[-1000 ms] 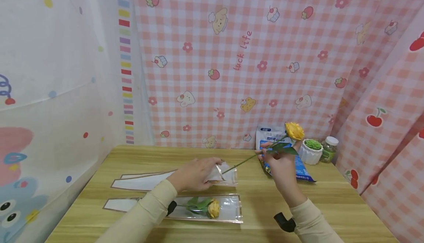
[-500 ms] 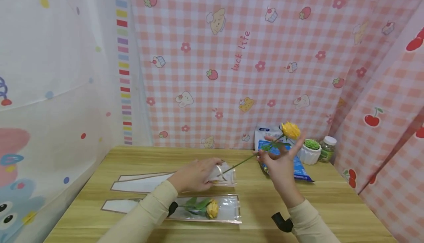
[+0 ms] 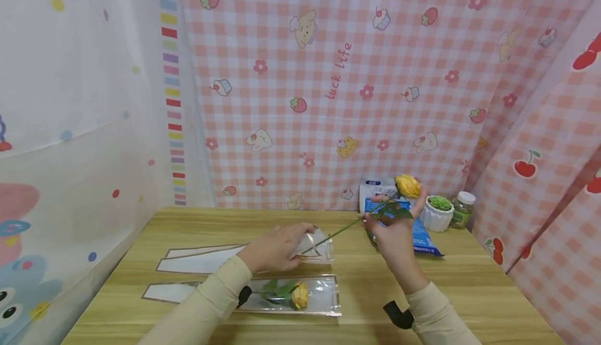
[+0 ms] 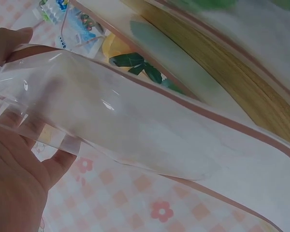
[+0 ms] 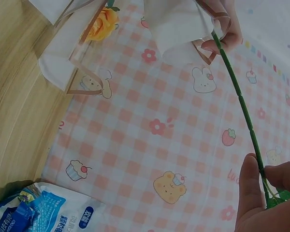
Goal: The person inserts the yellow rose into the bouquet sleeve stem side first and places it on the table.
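Observation:
My left hand holds a clear-fronted, white-backed flower sleeve by its wide mouth, keeping the film spread apart. My right hand pinches the green stem of a yellow rose just below its leaves, thumb against fingers. From there the stem slants down to the left, and its lower end passes into the sleeve's mouth beside my left fingers. Nearer to me lies another sleeve with a yellow rose inside it; my left forearm crosses over its narrow part.
At the back right stand a blue and white bag, a white pot with a green succulent and a lidded jar. The wooden table meets a pink checked cloth behind.
My right hand has brought the rose a little to the left, and its stem end sits further into the sleeve's mouth. My left hand stays in place.

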A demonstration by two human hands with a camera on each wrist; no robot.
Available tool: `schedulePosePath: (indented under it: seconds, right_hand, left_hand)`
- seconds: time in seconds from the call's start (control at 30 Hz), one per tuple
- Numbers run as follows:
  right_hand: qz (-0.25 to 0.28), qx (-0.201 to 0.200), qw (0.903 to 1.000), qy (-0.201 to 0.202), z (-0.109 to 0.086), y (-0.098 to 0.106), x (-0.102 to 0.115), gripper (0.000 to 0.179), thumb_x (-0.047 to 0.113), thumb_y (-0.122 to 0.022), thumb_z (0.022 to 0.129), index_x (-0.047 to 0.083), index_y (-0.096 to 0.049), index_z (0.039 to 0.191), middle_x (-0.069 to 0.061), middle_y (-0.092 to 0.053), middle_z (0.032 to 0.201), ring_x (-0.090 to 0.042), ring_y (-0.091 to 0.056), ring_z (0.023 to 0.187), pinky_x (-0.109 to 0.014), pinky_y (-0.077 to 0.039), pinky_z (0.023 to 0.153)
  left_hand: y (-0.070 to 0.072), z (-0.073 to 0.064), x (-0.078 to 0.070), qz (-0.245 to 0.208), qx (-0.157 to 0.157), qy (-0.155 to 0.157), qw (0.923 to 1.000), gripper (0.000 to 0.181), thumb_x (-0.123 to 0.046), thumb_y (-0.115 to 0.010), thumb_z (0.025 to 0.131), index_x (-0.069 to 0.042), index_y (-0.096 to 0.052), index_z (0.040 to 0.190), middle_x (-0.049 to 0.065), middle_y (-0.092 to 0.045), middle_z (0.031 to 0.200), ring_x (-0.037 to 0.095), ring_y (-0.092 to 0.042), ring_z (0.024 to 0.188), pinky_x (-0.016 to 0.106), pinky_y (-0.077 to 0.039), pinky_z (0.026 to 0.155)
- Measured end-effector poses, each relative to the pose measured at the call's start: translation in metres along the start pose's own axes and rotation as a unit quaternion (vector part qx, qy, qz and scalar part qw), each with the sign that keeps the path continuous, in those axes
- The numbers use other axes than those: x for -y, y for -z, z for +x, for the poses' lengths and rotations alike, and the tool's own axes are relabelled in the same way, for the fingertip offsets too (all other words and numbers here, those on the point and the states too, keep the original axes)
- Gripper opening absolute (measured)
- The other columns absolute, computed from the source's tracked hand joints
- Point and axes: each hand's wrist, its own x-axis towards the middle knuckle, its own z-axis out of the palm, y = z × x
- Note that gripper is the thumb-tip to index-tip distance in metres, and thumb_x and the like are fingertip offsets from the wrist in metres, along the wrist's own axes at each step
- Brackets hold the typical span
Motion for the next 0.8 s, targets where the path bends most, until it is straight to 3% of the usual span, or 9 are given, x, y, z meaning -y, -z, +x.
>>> schedulePosePath:
  seconds: [0.1,0.23,0.57,0.7,0.8]
  right_hand:
    - [-0.004,-0.005,0.9999,0.01,0.0,0.0,-0.002,0.121,-0.018,-0.068,0.085,0.043,0.013,0.152,-0.018,-0.056,0.121,-0.022,-0.072,0.079,-0.038,-0.06,0.074]
    - [-0.021,-0.013,0.9996,0.01,-0.003,0.001,-0.006,0.109,-0.017,-0.069,0.085,0.033,0.004,0.149,-0.011,-0.055,0.12,-0.017,-0.068,0.082,-0.032,-0.06,0.074]
    - [0.014,-0.015,0.9996,-0.021,-0.012,0.008,-0.005,0.106,-0.013,-0.073,0.085,0.033,-0.001,0.148,-0.007,-0.053,0.125,-0.018,-0.067,0.093,-0.033,-0.06,0.076]
    - [-0.001,-0.002,0.9996,-0.028,-0.014,0.013,-0.001,0.095,-0.006,-0.068,0.092,0.029,-0.001,0.149,-0.016,-0.049,0.13,-0.018,-0.067,0.093,-0.036,-0.06,0.075]
    - [-0.003,-0.008,0.9988,-0.048,-0.014,0.017,0.002,0.071,0.011,-0.057,0.102,0.027,-0.003,0.146,-0.017,-0.049,0.13,-0.018,-0.067,0.092,-0.037,-0.06,0.072]
  left_hand:
    - [0.0,0.0,-0.001,-0.003,0.003,0.003,1.0,0.067,-0.028,-0.072,0.092,-0.014,-0.037,0.147,0.004,-0.058,0.138,0.018,-0.058,0.123,0.047,-0.05,0.098]
    - [0.0,-0.001,-0.001,-0.006,0.009,0.009,0.9999,0.07,-0.026,-0.074,0.089,-0.013,-0.036,0.147,0.004,-0.055,0.143,0.02,-0.055,0.129,0.05,-0.047,0.103]
    - [0.002,-0.003,0.0,-0.013,0.006,0.015,0.9998,0.069,-0.025,-0.074,0.089,-0.013,-0.037,0.146,0.005,-0.057,0.142,0.022,-0.056,0.129,0.053,-0.046,0.103]
    - [0.001,-0.003,0.001,-0.01,0.005,0.015,0.9998,0.069,-0.025,-0.075,0.089,-0.013,-0.037,0.146,0.005,-0.058,0.14,0.021,-0.056,0.127,0.051,-0.047,0.102]
    - [0.001,-0.004,0.002,-0.008,0.006,0.015,0.9998,0.069,-0.025,-0.075,0.089,-0.013,-0.037,0.146,0.004,-0.057,0.14,0.02,-0.057,0.126,0.048,-0.048,0.101]
